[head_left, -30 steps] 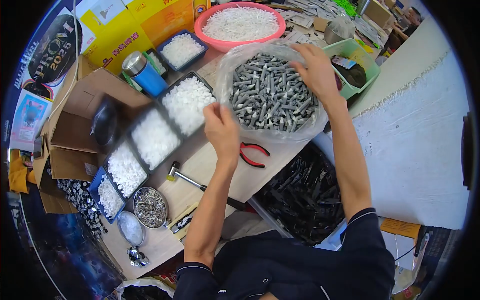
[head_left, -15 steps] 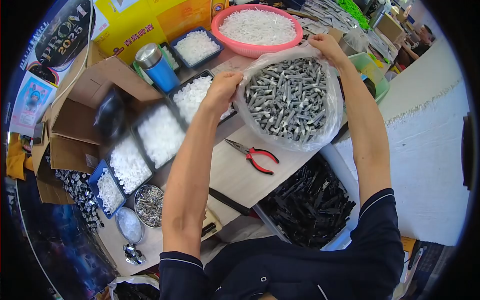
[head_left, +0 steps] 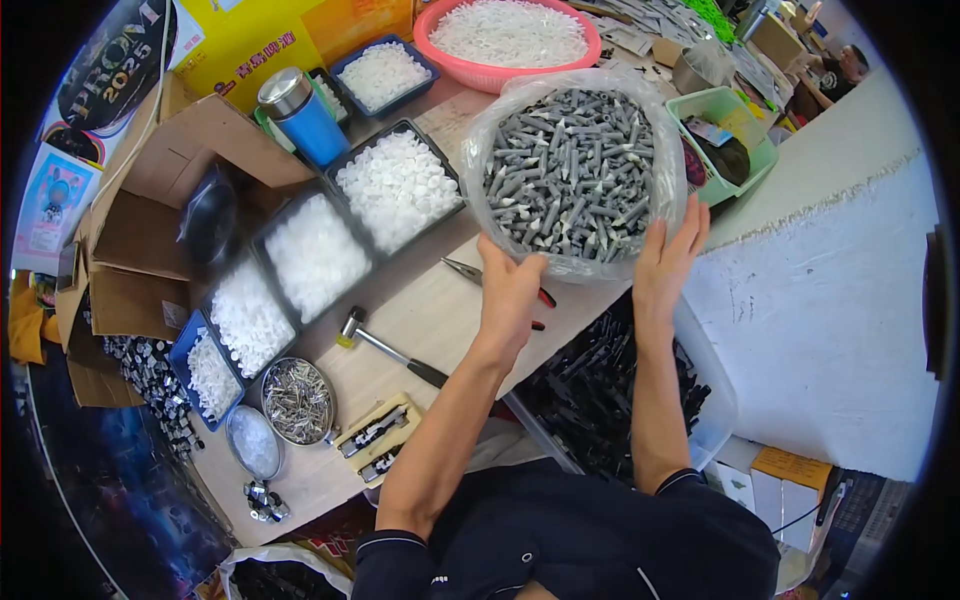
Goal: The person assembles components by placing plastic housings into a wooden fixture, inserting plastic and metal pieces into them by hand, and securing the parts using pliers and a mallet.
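Note:
A clear plastic bag [head_left: 478, 190], its mouth spread wide, is full of short grey pointed pieces [head_left: 570, 170]. My left hand [head_left: 510, 295] lies at the bag's near left edge, thumb and forefinger apart; its other fingers are partly hidden. Against the near right side rests my right hand [head_left: 668, 265], its fingers spread and pointing up. Neither hand shows a pinch on the plastic. Partly behind my left hand are red-handled long-nose pliers [head_left: 465, 268]. A small hammer [head_left: 395, 355] with a yellow-tipped head lies to the left.
Trays of white pieces [head_left: 395, 190] run along the left. A pink basin [head_left: 425, 45] of white pieces stands at the back, a green basket [head_left: 765, 165] at the right. Below the bag sits a bin [head_left: 725, 400] of black parts. A cream fixture [head_left: 345, 445] lies near the front edge.
Both hands have let go of the bag's upper rim and come down to its near side. The hammer and fixture are now uncovered, while my left hand partly covers the pliers.

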A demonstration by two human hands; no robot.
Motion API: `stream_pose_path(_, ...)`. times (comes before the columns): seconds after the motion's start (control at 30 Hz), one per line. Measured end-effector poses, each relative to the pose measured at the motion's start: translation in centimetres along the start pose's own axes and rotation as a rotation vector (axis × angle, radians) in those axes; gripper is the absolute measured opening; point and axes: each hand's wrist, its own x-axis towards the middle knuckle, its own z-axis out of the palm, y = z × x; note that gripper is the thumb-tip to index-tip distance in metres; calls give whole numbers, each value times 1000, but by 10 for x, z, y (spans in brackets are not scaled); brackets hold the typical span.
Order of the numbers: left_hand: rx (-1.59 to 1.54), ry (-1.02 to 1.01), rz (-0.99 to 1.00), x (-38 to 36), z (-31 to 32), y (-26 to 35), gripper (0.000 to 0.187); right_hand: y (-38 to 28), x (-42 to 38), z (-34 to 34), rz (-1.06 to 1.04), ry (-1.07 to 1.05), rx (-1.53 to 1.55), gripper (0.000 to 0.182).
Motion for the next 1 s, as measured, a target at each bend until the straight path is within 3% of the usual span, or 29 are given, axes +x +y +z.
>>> stream_pose_path(0.07, -71, -14, -60, 14, 2, -14, 71, 8, -10, 2, 64, -43, 97, 49)
stream_pose_path(0.1, -29, 6, -188, 12, 9, 4, 75, 11, -14, 1, 95, -65, 144, 49)
stream_pose_path(0.3, -34, -66, 99, 53, 17, -39, 77, 28, -2, 8, 109, -75, 217, 51)
stream_pose_path(0.43, -68, -106, 145, 68, 32, -29, 77, 41, 7, 16, -1, -36, 222, 53)
stream_pose_path(0.53, 48, -90, -31, 53, 25, -19, 79, 32, 10, 9, -128, -5, 156, 52)
stream_pose_path(0.57, 72, -141, 21, 51, 13, -32, 80, 27, 5, -3, -194, -19, 120, 51)
stream_pose_path(0.67, 60, 105, -289, 1, 31, 6, 66, 17, -11, -24, -434, -177, -34, 44)
stream_pose_path(0.7, -12, 54, -317, -1, 28, 3, 59, 15, -14, -28, -524, -245, -92, 41)
stream_pose_path(0.77, -160, -51, -363, -1, 21, -4, 47, 7, -18, -33, -543, -289, -91, 37)
stream_pose_path(0.9, -188, 58, -319, 3, 23, -15, 27, 8, -15, -32, -554, -346, -123, 30)
stream_pose_path(1.0, -220, 131, -336, 2, 24, -17, 22, 18, -13, -28, -672, -352, -155, 29)
